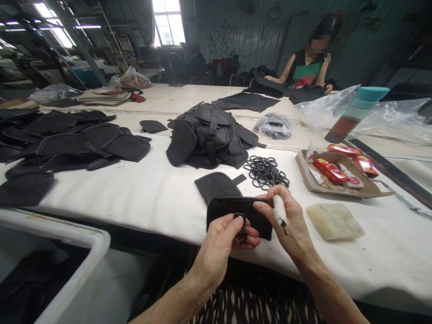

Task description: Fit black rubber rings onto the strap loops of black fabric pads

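Observation:
Both my hands hold a black leather-like piece (222, 207) upright over the table's front edge. My left hand (224, 236) pinches its short strap (240, 220), folded through a dark ring (240, 239), thumb in front. My right hand (286, 213) grips the upper right edge between thumb and fingers. Tucked in that same hand is a white-wrapped tool (279, 209) with a thin metal tip pointing down. Just behind lies a similar black piece (218, 185) with a strap. A heap of black D-shaped rings (265, 171) sits beyond my right hand.
Piles of black pieces (209, 135) (74, 141) lie ahead and left. At right are a yellowish block (335, 220), a cardboard tray (354, 191) with red packets, and a leaning bottle (354, 114). A white bin (97, 238) stands front left. Another person (308, 67) works across the table.

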The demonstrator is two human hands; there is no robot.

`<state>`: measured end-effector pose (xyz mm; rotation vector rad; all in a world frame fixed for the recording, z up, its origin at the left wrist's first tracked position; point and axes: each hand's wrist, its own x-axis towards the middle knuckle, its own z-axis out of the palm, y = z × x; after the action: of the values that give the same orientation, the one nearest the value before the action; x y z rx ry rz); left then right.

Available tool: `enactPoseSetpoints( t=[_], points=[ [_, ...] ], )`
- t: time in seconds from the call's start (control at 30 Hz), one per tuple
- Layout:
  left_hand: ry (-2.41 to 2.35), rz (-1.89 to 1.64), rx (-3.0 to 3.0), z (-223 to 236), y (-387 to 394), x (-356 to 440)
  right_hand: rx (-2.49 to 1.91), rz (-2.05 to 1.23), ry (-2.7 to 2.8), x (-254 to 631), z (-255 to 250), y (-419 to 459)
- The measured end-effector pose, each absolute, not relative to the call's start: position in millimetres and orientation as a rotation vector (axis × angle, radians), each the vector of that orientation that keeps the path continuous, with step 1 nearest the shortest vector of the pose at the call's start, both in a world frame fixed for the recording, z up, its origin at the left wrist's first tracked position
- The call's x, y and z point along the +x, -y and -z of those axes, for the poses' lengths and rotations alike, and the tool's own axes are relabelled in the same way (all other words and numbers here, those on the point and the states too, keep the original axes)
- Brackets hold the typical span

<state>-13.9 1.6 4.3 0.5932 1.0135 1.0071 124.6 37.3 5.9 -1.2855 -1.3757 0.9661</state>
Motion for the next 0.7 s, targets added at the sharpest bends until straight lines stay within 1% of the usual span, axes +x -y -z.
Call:
enactPoseSetpoints(
  t=[0.23,0.5,0.7],
  points=[
    [-1.043,-1.028,0.638,0,-2,-13,-1.267,-1.022,1.355,126,-3,-39],
    [-1.079,-0.985,0.645,-2,-5,-17,-1.295,-0.964,1.434,125,-10,-40],
    [-1.114,-0.970,0.669,-4,-7,-21,-1.199,-1.148,1.434,127,-15,-45]
  ],
)
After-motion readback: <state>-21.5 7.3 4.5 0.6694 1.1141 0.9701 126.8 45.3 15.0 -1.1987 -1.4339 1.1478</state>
